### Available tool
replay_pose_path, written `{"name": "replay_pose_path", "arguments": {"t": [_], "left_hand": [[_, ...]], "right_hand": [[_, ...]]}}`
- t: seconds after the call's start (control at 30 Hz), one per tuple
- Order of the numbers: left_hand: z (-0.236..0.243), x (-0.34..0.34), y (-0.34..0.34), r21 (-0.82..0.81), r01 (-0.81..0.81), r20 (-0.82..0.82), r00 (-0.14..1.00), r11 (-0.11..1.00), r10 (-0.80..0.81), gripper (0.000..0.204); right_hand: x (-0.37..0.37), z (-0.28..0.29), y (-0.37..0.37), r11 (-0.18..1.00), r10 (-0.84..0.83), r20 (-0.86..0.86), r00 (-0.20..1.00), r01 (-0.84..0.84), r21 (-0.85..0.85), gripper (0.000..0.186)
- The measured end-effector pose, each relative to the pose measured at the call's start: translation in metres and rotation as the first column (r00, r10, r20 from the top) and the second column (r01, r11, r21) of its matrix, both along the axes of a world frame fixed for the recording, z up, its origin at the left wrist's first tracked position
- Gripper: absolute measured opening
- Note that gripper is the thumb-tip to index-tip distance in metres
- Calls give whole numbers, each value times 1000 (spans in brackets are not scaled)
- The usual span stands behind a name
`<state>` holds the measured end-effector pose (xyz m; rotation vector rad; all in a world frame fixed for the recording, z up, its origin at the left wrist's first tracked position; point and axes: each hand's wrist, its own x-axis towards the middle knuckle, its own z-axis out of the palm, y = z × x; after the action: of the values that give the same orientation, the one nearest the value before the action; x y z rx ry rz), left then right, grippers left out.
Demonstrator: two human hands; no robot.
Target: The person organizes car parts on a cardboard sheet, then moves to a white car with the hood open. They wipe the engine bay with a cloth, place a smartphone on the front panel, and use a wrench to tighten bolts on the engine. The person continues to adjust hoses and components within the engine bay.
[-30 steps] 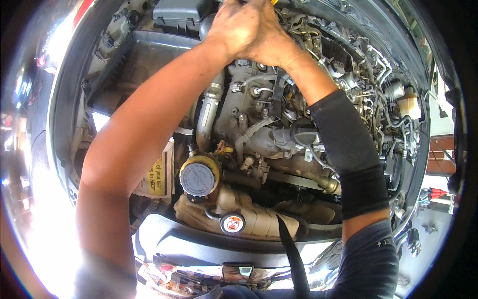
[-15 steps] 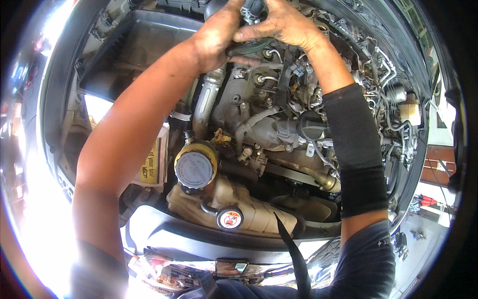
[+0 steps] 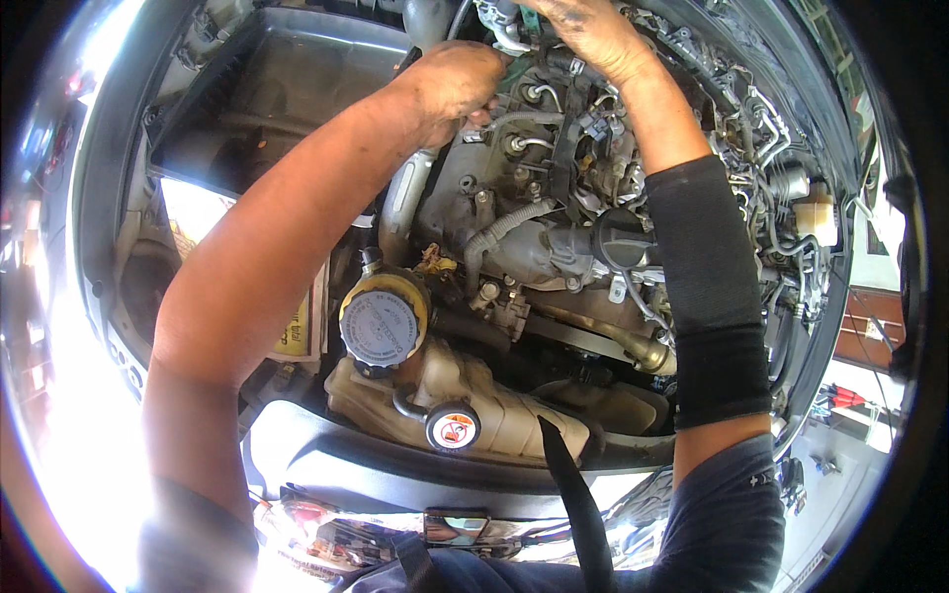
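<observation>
Both my arms reach over an open engine bay to its far side. My left hand (image 3: 460, 84) is closed, its fingers curled down beside the engine's top cover (image 3: 455, 203); what they grip, if anything, is hidden. Just past its knuckles a bit of something dark green (image 3: 515, 69) shows. My right hand (image 3: 593, 35), greasy, is at the upper edge of the picture, its fingers mostly cut off. A silvery metal fitting (image 3: 497, 22) lies between the hands. Below them, thin metal pipes (image 3: 535, 143) and a ribbed grey hose (image 3: 509, 229) run over the engine.
Nearer me stands a beige coolant tank (image 3: 474, 390) with a large grey cap (image 3: 381, 326) and a small black cap (image 3: 454, 427). An open black air-filter box (image 3: 297, 69) is at the far left. A black strap (image 3: 573, 504) hangs in front of me.
My hands, close together before, have moved apart. The left has drawn slightly down and the right has gone up toward the picture's edge. The dark green piece between them shows less.
</observation>
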<state>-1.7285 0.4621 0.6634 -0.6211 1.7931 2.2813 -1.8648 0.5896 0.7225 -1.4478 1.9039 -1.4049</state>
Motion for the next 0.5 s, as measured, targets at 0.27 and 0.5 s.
{"name": "replay_pose_path", "arguments": {"t": [0.27,0.5], "left_hand": [[1,-12,1,258,-140,6,990,956,143,23],[16,-12,20,404,-191,-324,885,895,335,74]], "right_hand": [[21,33,22,875,107,-450,887,131,466,146],[30,-21,14,960,-70,-793,605,257,111,167]]}}
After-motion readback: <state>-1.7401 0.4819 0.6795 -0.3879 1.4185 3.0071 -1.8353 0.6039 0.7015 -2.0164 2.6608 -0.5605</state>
